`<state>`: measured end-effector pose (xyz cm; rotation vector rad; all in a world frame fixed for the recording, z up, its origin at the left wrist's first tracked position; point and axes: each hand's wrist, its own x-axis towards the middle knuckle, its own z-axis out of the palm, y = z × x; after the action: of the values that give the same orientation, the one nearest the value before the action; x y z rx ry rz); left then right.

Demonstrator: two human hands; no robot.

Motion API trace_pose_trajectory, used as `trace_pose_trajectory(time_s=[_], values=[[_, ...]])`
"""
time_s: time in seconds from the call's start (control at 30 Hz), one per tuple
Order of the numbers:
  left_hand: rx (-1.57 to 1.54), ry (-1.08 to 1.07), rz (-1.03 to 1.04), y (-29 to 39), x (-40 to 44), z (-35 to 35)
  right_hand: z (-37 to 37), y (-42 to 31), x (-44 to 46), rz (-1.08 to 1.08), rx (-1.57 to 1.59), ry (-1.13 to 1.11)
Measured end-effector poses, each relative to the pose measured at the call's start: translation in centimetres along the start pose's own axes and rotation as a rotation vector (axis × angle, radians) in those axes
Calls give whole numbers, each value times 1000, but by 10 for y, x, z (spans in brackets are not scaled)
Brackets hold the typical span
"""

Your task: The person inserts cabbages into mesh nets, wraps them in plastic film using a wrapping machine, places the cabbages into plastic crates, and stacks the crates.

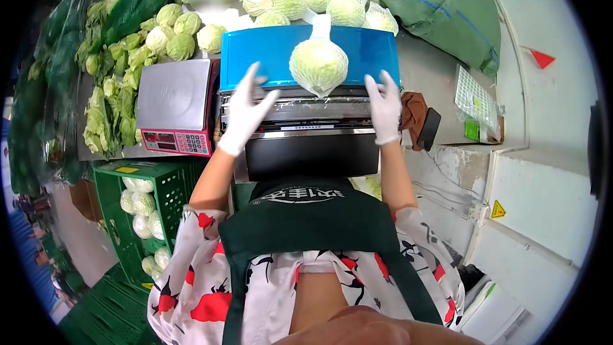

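Flanking cabb. (318, 64), L+R hands (246, 113) (385, 112) spread

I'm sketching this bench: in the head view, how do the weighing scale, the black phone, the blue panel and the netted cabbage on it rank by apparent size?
Largest to smallest, as they look:
1. Blue panel
2. Weighing scale
3. Netted cabbage
4. Black phone

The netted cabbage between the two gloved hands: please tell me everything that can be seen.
The cabbage is roundish and pale green, enclosed in white mesh netting. Its gathered tail points to the far side. The cabbage seems to rest on the blue panel, overlapping its near edge in this view. The left hand and right hand flank it without touching.
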<state>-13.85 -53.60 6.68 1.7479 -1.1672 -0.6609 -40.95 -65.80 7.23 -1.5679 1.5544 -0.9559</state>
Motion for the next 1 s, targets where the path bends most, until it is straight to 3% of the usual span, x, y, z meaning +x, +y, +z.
trace_pose_trajectory(time_s=[0.07, 0.13, 0.2, 0.27, 0.33, 0.37, 0.43, 0.47, 0.5, 0.53, 0.6, 0.67, 0.73, 0.8, 0.83, 0.87, 0.93, 0.97, 1.0], values=[[668, 167, 180, -34, -23, -28, -23, 39, -10, -257, -477, 216], [913, 151, 135, -52, -46, -33, -20, 48, -28, -168, -791, 189], [1000, 153, 188, -58, -52, -22, 4, 61, -39, -221, -926, 192], [632, 185, 74, -66, -45, -9, 28, 64, -35, -226, -863, 164], [474, 244, 39, -86, -35, -3, 41, 71, -29, -190, -783, 161], [240, 213, -37, -92, -32, -5, 42, 78, -26, -253, -675, 243], [-354, 112, -172, -86, -28, -15, 31, 82, -21, -199, -391, 70], [-466, 69, -305, -71, -32, -23, 22, 84, -20, -171, -252, -16], [-509, 17, -288, -57, -36, -33, 6, 72, -19, -172, -90, -110], [-550, -35, -269, -45, -41, -45, -9, 61, -22, 31, 392, -252], [-386, -211, -176, -7, -57, -75, -48, 19, -38, 146, 459, -473], [-329, -269, -45, 15, -72, -102, -86, 3, -51, 31, 263, -701], [-359, -333, 52, 27, -82, -131, -117, -22, -51, -214, 461, -966], [-721, -302, 271, 44, -70, -141, -131, -59, -25, -423, 673, -1063], [-782, -139, 244, 46, -58, -138, -132, -78, -15, -526, 787, -1109], [-833, 27, 221, 48, -46, -135, -125, -95, 2, -507, 779, -956], [-346, 46, 244, 67, 23, -118, -88, -121, 38, -237, 347, -629], [-221, -32, 302, 46, 53, -109, -45, -123, 64, -404, 376, -660], [-47, -152, 265, 24, 74, -100, -14, -120, 84, -500, 84, -734]])
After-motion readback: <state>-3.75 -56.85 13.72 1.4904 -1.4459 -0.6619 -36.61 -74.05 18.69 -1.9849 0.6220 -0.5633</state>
